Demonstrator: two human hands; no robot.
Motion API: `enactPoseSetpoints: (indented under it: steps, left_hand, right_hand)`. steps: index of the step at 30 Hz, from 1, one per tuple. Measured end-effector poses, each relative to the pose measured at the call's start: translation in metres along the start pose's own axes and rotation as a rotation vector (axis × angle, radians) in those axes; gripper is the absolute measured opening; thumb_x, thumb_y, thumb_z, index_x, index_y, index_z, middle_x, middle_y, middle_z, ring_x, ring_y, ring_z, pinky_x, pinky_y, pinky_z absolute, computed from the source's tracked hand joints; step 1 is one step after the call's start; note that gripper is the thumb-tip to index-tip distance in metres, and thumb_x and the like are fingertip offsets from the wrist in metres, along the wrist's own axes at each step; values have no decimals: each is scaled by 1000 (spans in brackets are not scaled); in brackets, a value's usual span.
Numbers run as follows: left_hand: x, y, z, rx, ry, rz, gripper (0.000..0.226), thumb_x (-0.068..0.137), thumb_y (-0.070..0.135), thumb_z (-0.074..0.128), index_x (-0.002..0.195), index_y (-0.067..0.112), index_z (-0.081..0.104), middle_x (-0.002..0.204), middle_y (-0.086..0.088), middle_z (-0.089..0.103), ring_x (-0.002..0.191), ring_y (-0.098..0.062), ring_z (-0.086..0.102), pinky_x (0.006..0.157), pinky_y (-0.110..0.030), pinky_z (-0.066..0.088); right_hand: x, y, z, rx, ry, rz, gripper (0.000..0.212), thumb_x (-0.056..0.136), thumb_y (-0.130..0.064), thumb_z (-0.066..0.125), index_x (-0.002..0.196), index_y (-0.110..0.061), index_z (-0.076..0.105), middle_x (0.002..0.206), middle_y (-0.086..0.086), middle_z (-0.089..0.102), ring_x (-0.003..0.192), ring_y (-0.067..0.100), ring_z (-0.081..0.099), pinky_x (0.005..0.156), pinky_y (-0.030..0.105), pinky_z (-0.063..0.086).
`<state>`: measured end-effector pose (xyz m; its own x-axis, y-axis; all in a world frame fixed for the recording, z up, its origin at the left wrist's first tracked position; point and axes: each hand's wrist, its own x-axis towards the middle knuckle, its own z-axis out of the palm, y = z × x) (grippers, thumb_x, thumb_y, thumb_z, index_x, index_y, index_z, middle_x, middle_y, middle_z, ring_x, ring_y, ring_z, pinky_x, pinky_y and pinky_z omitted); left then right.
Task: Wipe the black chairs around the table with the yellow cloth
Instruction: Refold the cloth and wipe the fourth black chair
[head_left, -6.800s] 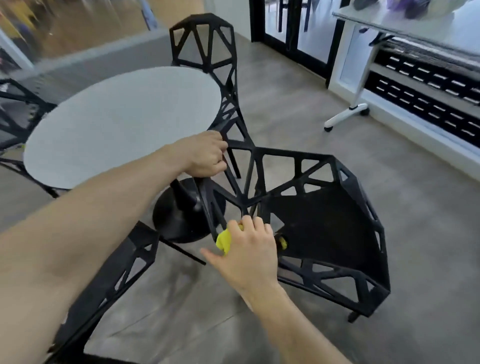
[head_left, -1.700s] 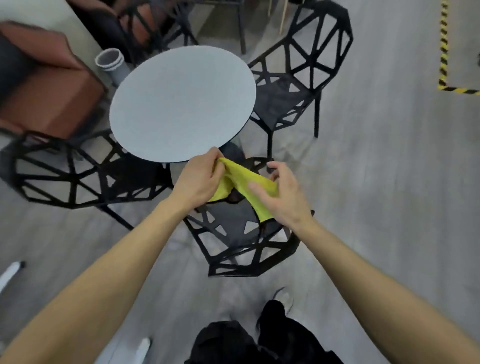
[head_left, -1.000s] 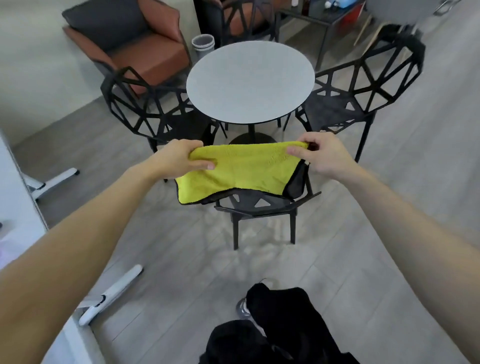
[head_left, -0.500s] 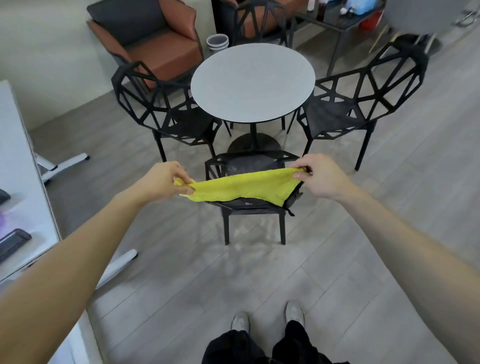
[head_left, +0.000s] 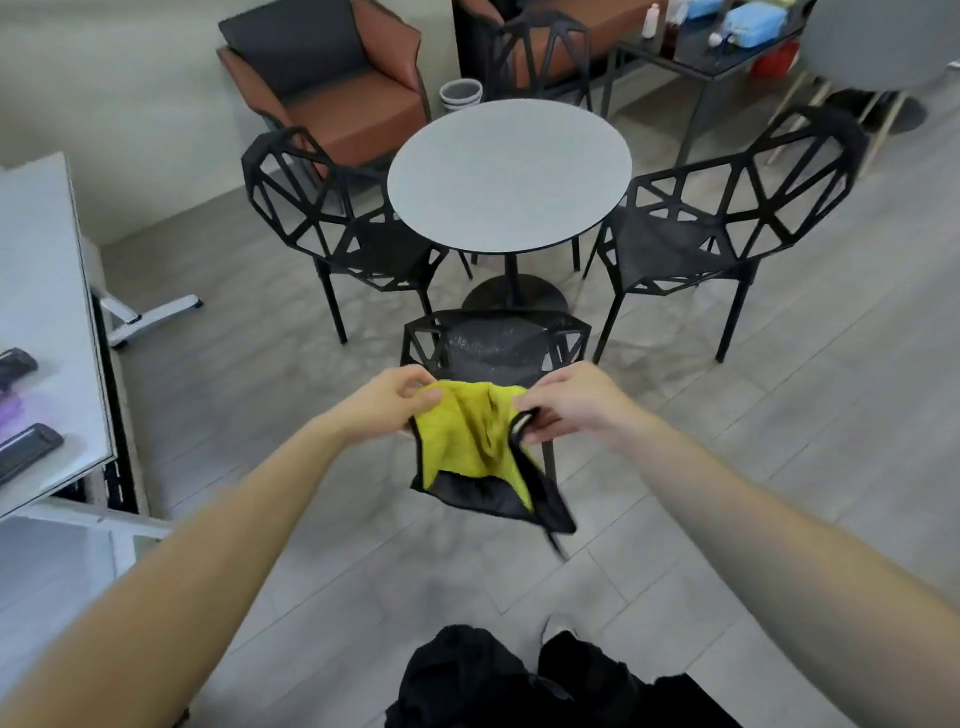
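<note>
Yellow cloth (head_left: 470, 436), chair (head_left: 496, 343) behind, table (head_left: 509, 176)

The nearest black chair (head_left: 496, 343) is partly hidden behind the yellow cloth (head_left: 470, 439) and both hands; its legs barely show. The far black chair (head_left: 537, 57) is screened by the round table (head_left: 509, 176). The white desk (head_left: 36, 291) is cut off by the left edge. Items on the far dark table (head_left: 711, 52) are too small to identify.

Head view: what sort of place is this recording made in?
Probably an office lounge or break area: a round grey table ringed by black chairs, a brown armchair by the wall, and a white desk at the left edge.
</note>
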<state>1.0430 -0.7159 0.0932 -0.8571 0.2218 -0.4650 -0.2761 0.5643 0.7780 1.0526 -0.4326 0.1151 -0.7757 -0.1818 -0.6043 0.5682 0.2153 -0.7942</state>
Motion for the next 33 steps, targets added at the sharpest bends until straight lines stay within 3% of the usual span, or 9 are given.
enactPoseSetpoints:
  steps: [6,8,10,12,18,21,26,29,33]
  left_hand:
    - [-20,7,29,54,-91,141,40,89,15,90,122,17,68,114,-6,76,100,-9,71,86,-22,54]
    - [-17,-1,21,-2,-63,133,35,91,7,86,120,18,71,106,-3,75,96,-9,70,86,-23,55]
    - [-16,-2,19,6,-73,139,32,93,7,83,119,23,73,101,1,74,94,-11,70,88,-31,59]
    - [-7,-3,12,21,-128,126,32,94,6,79,119,26,73,96,0,70,88,-13,66,81,-32,56]
    - [26,-40,-16,65,-110,73,31,97,17,75,122,32,68,106,0,75,89,-15,68,85,-38,57]
    - [61,-52,-14,-22,-40,75,39,98,13,80,132,24,64,94,11,67,76,2,65,76,-18,53]
    - [128,-112,-10,182,186,-95,33,107,33,65,139,25,62,117,7,72,104,-11,68,103,-37,56]
    - [127,-158,-14,130,430,-226,30,111,42,52,133,24,63,121,4,65,116,-19,62,110,-46,51]
    - [142,-200,-7,-71,493,-538,61,113,57,35,154,14,48,151,-11,51,146,-32,45,125,-51,33]
  right_hand:
    - [8,17,49,214,-257,-33,25,98,7,60,118,5,75,107,24,78,100,38,78,94,48,63]
    - [25,28,45,25,-95,-178,32,87,-1,65,115,-9,78,105,12,81,100,30,78,97,52,62]
    - [41,42,35,-348,129,-352,65,72,-17,72,135,-29,66,133,-3,70,118,13,67,104,40,57]
    - [58,46,39,-569,-8,-380,102,71,-19,82,162,-34,37,159,-9,47,143,7,44,114,28,42]
    - [92,55,39,-683,-174,-289,32,82,-43,88,102,-29,68,90,-13,67,87,14,63,75,36,46]
    - [119,54,27,-659,2,-291,48,90,-40,82,132,-28,64,115,-9,71,106,19,66,88,37,51]
    - [194,111,40,-1178,128,-127,72,108,-60,38,166,-19,29,173,14,24,162,34,17,130,58,17]
    - [189,143,52,-1320,170,-399,65,110,-57,25,156,-18,50,172,11,31,164,31,9,131,61,7]
    - [173,151,48,-1375,154,-665,84,103,-71,45,154,-4,51,165,18,40,163,33,19,128,65,16]
